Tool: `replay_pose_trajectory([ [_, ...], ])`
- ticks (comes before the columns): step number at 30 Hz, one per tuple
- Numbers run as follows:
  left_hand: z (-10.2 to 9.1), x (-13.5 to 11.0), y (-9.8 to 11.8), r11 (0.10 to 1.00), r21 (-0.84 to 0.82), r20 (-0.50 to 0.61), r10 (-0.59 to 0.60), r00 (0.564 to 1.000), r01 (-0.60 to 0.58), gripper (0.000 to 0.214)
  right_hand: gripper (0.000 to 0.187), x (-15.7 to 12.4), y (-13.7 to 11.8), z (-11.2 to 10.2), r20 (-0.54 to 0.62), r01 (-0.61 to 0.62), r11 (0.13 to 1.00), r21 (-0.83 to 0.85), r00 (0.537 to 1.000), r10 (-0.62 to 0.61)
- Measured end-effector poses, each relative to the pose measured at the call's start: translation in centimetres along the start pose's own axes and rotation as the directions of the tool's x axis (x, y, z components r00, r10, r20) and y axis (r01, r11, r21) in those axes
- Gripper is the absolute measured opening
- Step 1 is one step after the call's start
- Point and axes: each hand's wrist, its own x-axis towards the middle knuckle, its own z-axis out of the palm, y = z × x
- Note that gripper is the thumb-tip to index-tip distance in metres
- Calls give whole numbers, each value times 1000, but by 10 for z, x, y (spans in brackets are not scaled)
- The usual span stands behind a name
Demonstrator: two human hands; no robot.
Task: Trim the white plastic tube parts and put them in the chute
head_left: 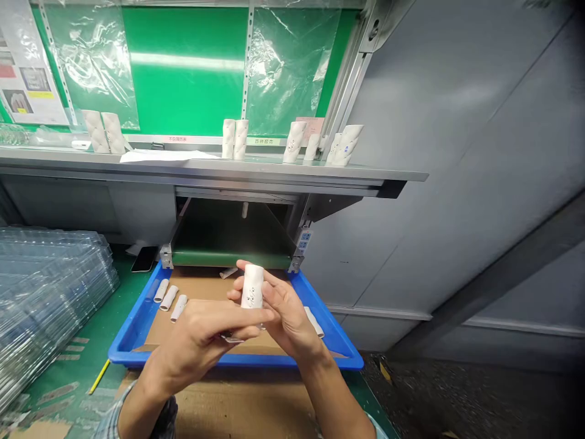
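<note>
Both my hands are raised above a blue tray (137, 329) lined with cardboard. My right hand (286, 314) grips a small white cylindrical plastic housing (252, 288) with tiny dark holes, held upright. My left hand (205, 335) is closed around its lower end, fingers pinched at the base; what the fingertips press there is hidden. Three similar white cylinders (170, 299) lie in the tray's left part, and another white piece (315, 323) lies by my right wrist.
A stack of clear plastic blister trays (46, 292) sits at the left. A metal shelf (228, 167) above carries several upright white housings (292, 141) and a paper sheet. A phone (144, 259) lies behind the tray. A yellow stick (99, 376) lies on the green mat. Grey wall at right.
</note>
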Motion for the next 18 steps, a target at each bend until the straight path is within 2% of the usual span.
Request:
replay_pose_trajectory([
  [2,-3,-1,-1,992,69,-118,-93,989,102,29,58,-1,2,0,-59,44,997,-62,997,-48],
  [4,-7,-2,-1,959,116,-231,-226,946,258,35,55,-2,4,1,-99,117,975,-190,986,-138],
  [6,-10,-2,-1,926,153,-239,-304,922,345,36,45,-4,5,2,-115,179,919,-351,966,-232],
  [8,-12,-1,0,911,198,-190,-326,926,361,24,36,-4,6,3,-100,234,833,-501,941,-324],
  [10,-11,0,0,913,239,-157,-300,941,331,22,33,-4,4,3,-57,282,741,-609,917,-395],
  [13,-8,3,-1,914,333,-154,-189,970,231,33,36,-4,2,3,7,325,643,-693,896,-445],
  [15,-4,4,-3,876,451,-154,-114,982,172,41,39,-4,0,3,43,344,605,-718,890,-454],
  [18,2,4,-2,779,607,-184,-50,982,154,48,41,-6,-1,3,84,365,572,-735,885,-457],
])
